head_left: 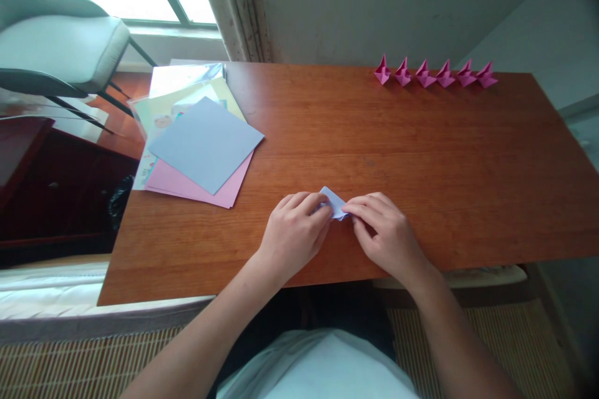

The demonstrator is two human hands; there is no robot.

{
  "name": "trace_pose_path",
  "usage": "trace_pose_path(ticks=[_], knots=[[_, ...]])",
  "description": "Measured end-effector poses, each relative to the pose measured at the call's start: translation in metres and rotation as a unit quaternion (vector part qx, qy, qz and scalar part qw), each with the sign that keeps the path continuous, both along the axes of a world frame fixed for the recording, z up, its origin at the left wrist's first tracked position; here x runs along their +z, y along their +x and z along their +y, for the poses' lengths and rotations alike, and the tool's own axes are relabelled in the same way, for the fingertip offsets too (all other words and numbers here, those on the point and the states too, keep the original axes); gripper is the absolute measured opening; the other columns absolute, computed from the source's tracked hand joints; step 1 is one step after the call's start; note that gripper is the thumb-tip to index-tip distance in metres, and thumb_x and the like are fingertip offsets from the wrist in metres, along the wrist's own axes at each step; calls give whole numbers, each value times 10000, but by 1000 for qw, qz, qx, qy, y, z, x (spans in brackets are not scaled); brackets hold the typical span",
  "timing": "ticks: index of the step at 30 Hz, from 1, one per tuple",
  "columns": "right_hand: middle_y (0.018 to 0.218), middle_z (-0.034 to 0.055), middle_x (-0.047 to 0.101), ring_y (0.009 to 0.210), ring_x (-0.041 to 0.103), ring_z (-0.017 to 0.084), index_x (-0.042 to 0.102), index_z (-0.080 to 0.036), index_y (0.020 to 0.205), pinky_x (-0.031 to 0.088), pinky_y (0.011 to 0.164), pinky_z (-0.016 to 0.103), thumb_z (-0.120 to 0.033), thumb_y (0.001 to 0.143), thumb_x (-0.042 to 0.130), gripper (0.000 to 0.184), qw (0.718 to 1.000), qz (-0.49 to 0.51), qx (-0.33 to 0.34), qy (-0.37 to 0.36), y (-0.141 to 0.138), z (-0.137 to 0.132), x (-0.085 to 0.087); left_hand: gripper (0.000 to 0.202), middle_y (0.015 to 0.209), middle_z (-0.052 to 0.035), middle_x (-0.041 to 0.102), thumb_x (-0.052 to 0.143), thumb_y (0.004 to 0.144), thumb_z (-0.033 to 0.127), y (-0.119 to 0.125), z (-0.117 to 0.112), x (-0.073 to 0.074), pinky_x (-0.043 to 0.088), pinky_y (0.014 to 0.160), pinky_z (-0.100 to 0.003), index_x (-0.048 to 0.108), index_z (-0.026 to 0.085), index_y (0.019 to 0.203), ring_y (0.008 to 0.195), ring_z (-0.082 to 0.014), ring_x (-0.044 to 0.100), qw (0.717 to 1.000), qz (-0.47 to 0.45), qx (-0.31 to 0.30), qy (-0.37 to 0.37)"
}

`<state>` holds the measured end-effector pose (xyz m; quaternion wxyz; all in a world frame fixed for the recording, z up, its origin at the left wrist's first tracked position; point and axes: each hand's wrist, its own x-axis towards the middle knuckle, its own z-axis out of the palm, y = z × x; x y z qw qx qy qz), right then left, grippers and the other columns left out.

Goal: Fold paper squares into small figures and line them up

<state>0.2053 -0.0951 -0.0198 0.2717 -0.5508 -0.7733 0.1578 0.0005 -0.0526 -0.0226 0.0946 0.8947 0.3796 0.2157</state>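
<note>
Between my hands, near the table's front edge, is a small piece of folded light-blue origami paper (pixel 335 202). My left hand (pixel 299 224) has its fingers closed on the paper's left side and covers part of it. From the right, the fingertips of my right hand (pixel 381 227) pinch the paper's lower right corner. The exact shape of the folds is partly hidden by my fingers.
A stack on the left has a blue-grey square sheet (pixel 208 143) over pink sheets (pixel 201 187) and clear packets (pixel 161 84). Several pink folded paper figures (pixel 425 75) stand in a row at the back right of the wooden table (pixel 421 149). A chair (pixel 65 43) stands beyond the left edge.
</note>
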Motion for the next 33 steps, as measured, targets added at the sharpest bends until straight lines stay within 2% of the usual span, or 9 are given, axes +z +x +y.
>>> trace_pose_path(ticks=[3, 7, 10, 13, 15, 21, 27, 33], knots=[[1093, 59, 720, 1004, 614, 249, 678, -221, 1128, 520, 900, 425, -85, 903, 596, 276, 1000, -4, 2, -13, 1, -1, 2, 165, 1074, -31, 750, 529, 1002, 229, 2, 2, 1, 523, 827, -372, 682, 204, 946, 948, -211, 682, 1000, -4, 8, -9], [996, 48, 724, 937, 615, 220, 706, -220, 1010, 517, 863, 385, -189, 966, 606, 114, 1000, 23, -18, -6, -2, 3, 1, 182, 1072, -26, 755, 518, 1007, 229, 2, 3, 3, 529, 824, -375, 680, 209, 925, 944, -217, 690, 1000, -9, 12, -24], [936, 46, 719, 898, 611, 207, 715, -214, 955, 510, 834, 358, -192, 980, 593, 127, 998, 44, -39, -14, -6, 9, -1, 163, 1116, -40, 755, 532, 996, 218, 2, 3, 2, 542, 856, -384, 675, 205, 1073, 978, -229, 697, 999, -22, 14, -37], [923, 46, 724, 885, 615, 214, 712, -205, 959, 500, 829, 362, -203, 974, 605, 108, 996, 43, -65, -34, -11, 15, -1, 310, 1179, -73, 745, 550, 975, 193, -1, 4, 1, 557, 902, -383, 599, 186, 1280, 1025, -235, 705, 997, -46, 27, -53], [913, 44, 726, 874, 617, 222, 706, -204, 975, 491, 821, 370, -217, 970, 615, 92, 995, 30, -81, -46, -13, 17, 0, 360, 1200, -76, 743, 548, 961, 160, -4, 5, 0, 565, 910, -365, 575, 191, 1319, 1035, -223, 712, 994, -67, 37, -72], [889, 43, 723, 873, 627, 238, 699, -229, 931, 481, 800, 379, -214, 959, 618, 87, 994, 22, -94, -53, -16, 19, -1, 329, 1160, -54, 757, 564, 943, 140, -13, 11, 3, 573, 871, -320, 608, 205, 1262, 1005, -191, 723, 983, -105, 39, -149], [874, 42, 720, 856, 621, 235, 698, -239, 916, 484, 793, 382, -205, 949, 616, 94, 993, 19, -106, -51, -17, 19, -2, 243, 1028, -59, 767, 567, 955, 169, -15, 9, 5, 556, 798, -336, 657, 196, 1179, 880, -200, 707, 989, -77, 50, -119], [918, 59, 719, 905, 626, 247, 688, -224, 943, 494, 829, 396, -197, 958, 598, 95, 994, 23, -101, -43, -18, 16, -4, 281, 1008, -61, 765, 548, 954, 136, -13, 7, 2, 536, 787, -347, 644, 178, 1216, 843, -199, 685, 990, -81, 51, -107]])
